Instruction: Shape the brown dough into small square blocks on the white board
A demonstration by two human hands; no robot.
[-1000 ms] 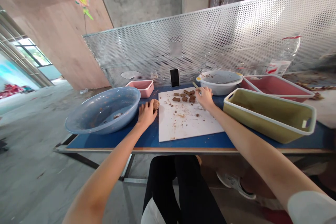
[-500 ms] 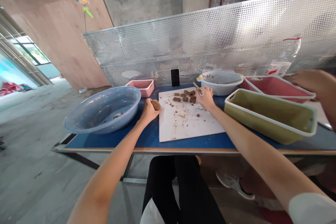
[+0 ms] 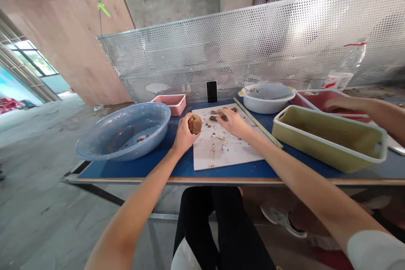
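Observation:
My left hand (image 3: 183, 135) is wrapped round a rough brown clay-like lump (image 3: 195, 124), raised at the left edge of a white board (image 3: 218, 156). Small brown chunks (image 3: 213, 118) lie near the far side of the board, among scattered crumbs. Over these chunks, my right hand (image 3: 236, 124) has its fingers curled down, with brown pieces between and under them; the hand hides part of the group. A thin, flat, pale stick (image 3: 261, 124) lies along the board's right side, touched by neither hand.
To the left stands a big blue basin (image 3: 126, 149), with a small pink tub (image 3: 171, 100) behind it. A white basin (image 3: 267, 103), a green trough (image 3: 329, 147) and a pink tray (image 3: 354, 114) fill the right. Another person's hand (image 3: 340, 104) reaches into the tray. A phone (image 3: 211, 92) leans at the back.
My right hand has let go of the stick, now beside the board, and moved left onto the brown chunks. My left hand has brought the lump slightly right and up. The other person's hand has entered the tray.

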